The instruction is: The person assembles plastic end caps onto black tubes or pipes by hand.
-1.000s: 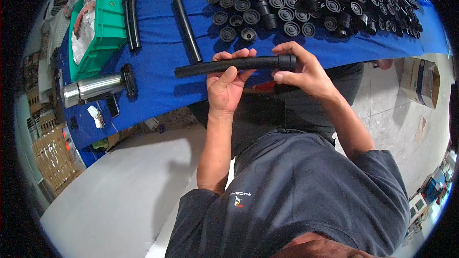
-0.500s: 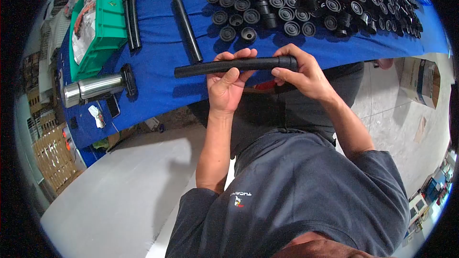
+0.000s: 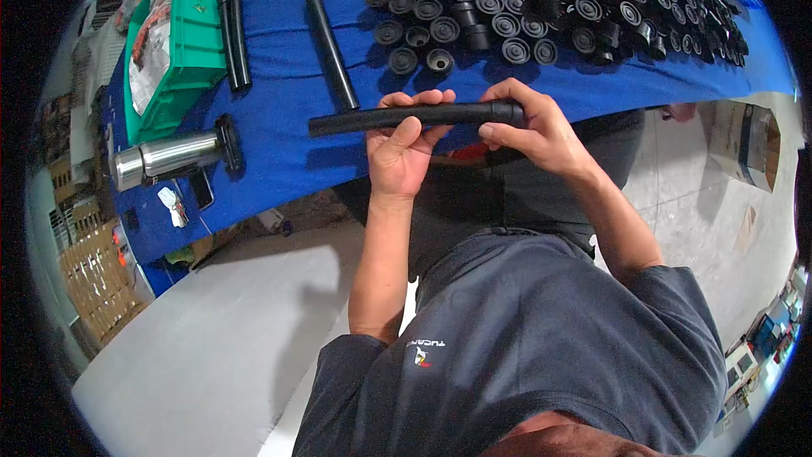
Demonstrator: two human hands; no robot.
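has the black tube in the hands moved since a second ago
No. The black tube lies level in the left hand and right hand, at the same spot below the loose tube on the blue table.

workshop | blue bench (image 3: 279,144) | rows of black caps (image 3: 541,8) | green bin (image 3: 182,51)

Bare blue bench (image 3: 279,131) lies open at centre frame, hemmed by a loose black tube (image 3: 331,50) above, black caps (image 3: 524,8) upper right, a steel flask (image 3: 165,156) left.
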